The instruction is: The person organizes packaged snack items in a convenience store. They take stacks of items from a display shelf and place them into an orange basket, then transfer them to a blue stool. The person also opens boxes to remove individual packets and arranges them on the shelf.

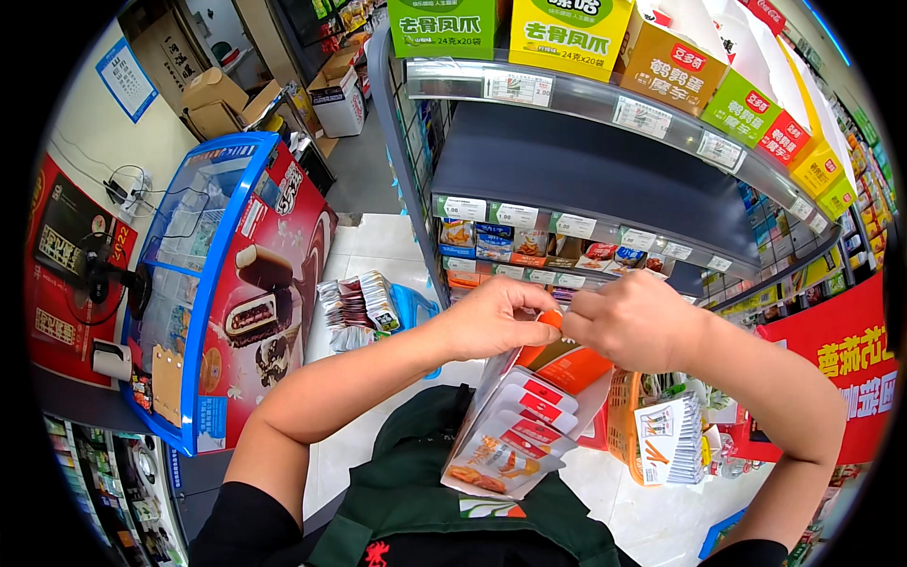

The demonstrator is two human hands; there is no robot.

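In front of my dark green apron [416,472] is an opened cardboard display box [463,437], tilted, with several snack packets [496,463] inside. Its orange flap [578,369] stands up at the far end. My left hand [501,319] pinches the orange edge between thumb and fingers. Close beside it, my right hand [628,321] is closed at the same edge, its fingertips partly hidden behind the knuckles. Both hands are held just below the front of the shelf rack.
Ahead stands a dark shelf [567,161] with price tags, and snack boxes [567,33] on its top tier. An ice cream freezer [269,302] is at left. Packets lie on a blue stool [411,317]. An orange basket [621,425] of goods sits on the right.
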